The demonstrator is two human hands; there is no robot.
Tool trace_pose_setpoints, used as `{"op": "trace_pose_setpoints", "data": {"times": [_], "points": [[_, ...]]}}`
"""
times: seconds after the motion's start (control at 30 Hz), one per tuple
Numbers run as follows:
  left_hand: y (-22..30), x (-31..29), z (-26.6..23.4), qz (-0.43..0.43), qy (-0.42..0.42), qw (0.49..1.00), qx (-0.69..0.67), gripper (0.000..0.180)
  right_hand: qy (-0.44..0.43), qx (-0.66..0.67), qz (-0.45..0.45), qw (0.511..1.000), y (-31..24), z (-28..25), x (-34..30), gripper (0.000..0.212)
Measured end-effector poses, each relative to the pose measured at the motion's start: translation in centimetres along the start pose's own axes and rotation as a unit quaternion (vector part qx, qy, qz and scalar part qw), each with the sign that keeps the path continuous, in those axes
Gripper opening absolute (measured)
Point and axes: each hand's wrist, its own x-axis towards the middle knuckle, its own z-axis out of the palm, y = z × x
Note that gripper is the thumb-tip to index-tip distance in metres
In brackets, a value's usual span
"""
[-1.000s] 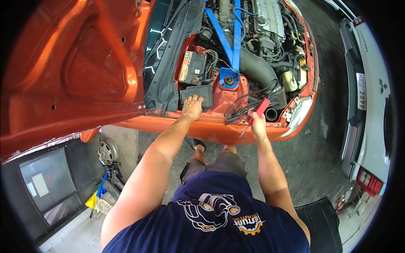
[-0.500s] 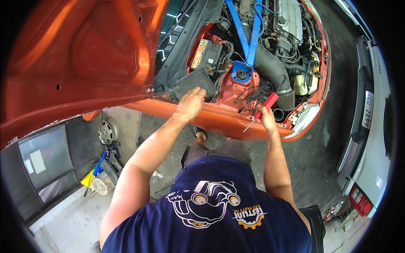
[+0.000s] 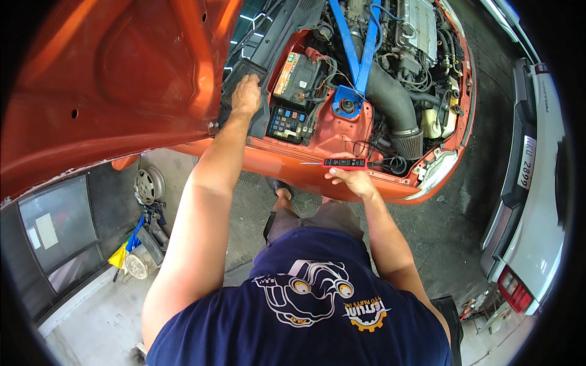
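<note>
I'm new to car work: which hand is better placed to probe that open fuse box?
Probably the right hand: it holds the red tester just beside the open fuse box. The left hand is busy holding the black cover.

Black plastic fuse-box cover (image 3: 244, 91): flat, roughly rectangular lid, held tilted at left edge of engine bay, just left of open fuse box (image 3: 288, 122); left hand (image 3: 246, 96) lies over it, fingers curled on its face. Open fuse box: black tray, rows of small coloured fuses exposed. Red tester probe (image 3: 345, 163): slim, lying about level over orange fender edge, thin metal tip pointing left, black lead trailing right; gripped from below by right hand (image 3: 351, 179).
</note>
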Motion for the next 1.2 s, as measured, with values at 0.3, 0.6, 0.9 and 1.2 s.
{"op": "trace_pose_setpoints", "data": {"times": [0.3,0.6,0.9,1.2], "points": [[-1.7,-5.1,0.7,0.028,0.043,0.998,0.025,0.055,0.083,0.086,-0.146,0.982,3.9,0.3,7.0,0.039],[-4.7,-14.3,4.4,0.098,0.005,0.994,0.045,0.079,0.131,-0.211,-0.255,0.934,4.2,2.0,14.2,0.032],[-5.8,-12.7,5.1,0.206,-0.120,0.961,0.140,0.073,0.160,0.036,-0.305,0.938,10.1,4.4,16.7,0.036],[-6.7,-12.2,5.9,0.247,-0.065,0.963,0.086,0.075,0.258,-0.213,-0.334,0.881,8.8,4.4,18.0,0.029]]}}
